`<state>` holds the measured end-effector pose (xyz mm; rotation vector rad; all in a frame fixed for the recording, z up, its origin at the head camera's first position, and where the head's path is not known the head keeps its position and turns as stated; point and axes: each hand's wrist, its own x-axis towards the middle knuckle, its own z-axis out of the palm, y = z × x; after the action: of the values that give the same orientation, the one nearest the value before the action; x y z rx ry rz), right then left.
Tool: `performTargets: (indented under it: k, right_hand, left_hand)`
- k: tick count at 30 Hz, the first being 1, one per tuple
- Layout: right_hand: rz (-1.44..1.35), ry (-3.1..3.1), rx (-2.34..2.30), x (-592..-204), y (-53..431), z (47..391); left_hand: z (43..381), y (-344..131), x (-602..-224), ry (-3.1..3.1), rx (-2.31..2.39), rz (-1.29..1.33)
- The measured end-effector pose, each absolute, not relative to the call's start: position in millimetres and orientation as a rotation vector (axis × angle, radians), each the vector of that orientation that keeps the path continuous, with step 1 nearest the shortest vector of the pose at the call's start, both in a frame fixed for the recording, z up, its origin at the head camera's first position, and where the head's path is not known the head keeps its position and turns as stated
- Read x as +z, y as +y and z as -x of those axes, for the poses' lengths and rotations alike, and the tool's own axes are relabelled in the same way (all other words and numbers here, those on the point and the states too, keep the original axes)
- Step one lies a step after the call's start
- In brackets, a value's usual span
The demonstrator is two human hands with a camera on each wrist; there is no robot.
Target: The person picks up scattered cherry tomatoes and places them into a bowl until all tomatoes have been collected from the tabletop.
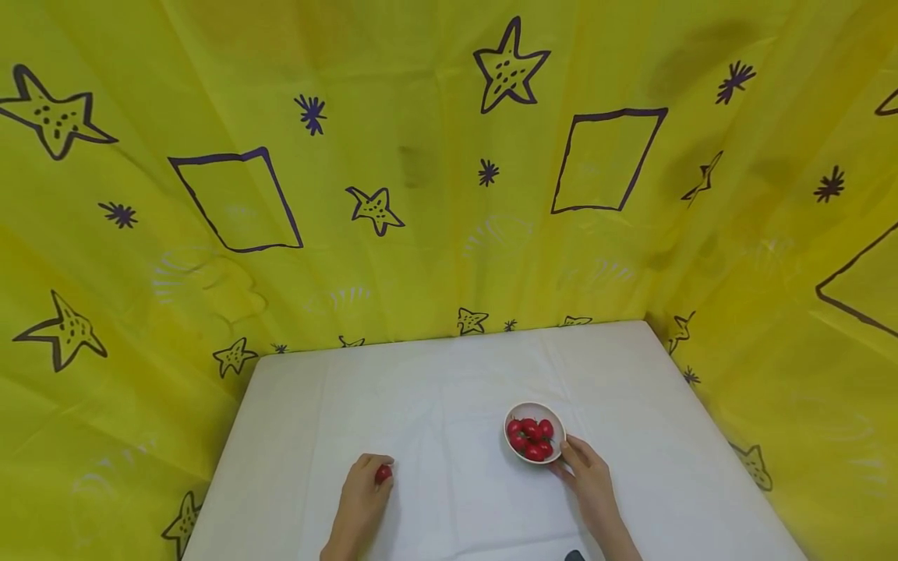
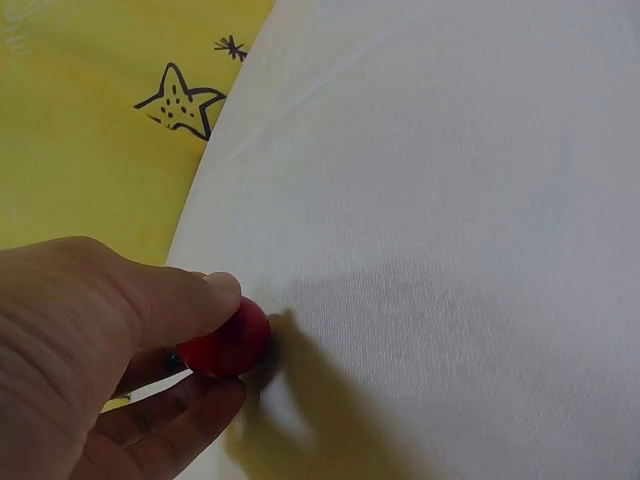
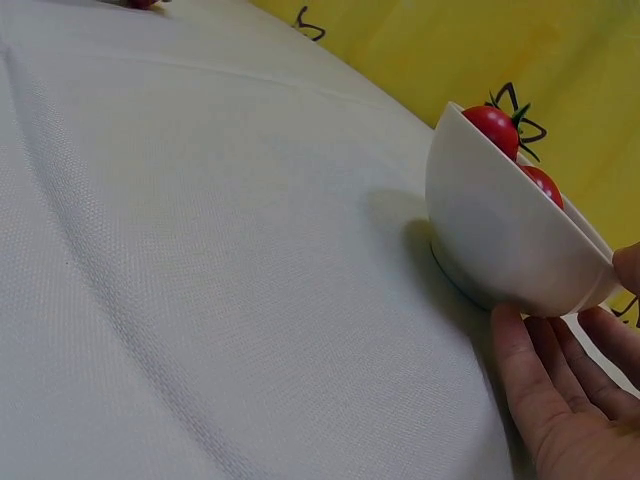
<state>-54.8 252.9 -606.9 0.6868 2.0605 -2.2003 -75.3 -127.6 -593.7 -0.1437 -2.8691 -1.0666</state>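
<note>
A single red cherry tomato (image 2: 228,342) is pinched between the thumb and fingers of my left hand (image 1: 363,492), low over the white cloth at the left. To the right, my right hand (image 1: 591,481) grips a small white bowl (image 1: 514,455) by its near right edge. In the right wrist view the thumb is at the rim and the fingers reach under the bowl's side. Several cherry tomatoes (image 1: 530,438) fill the bowl, some with green stems showing. The bowl sits apart from the left hand, across a stretch of cloth.
A white cloth (image 1: 421,405) with shallow creases covers the table. Yellow curtains (image 1: 421,265) printed with stars and frames hang along its back and sides. A small dark object (image 1: 574,555) lies at the bottom edge of the head view, beside the right forearm.
</note>
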Motion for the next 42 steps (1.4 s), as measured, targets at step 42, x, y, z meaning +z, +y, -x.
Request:
performTargets:
  k: [42]
  right_hand:
    - [-0.688,2.039,-2.25,-606,250,56]
  left_hand:
    - [135,9,-559,-2.672,-1.474,0.816]
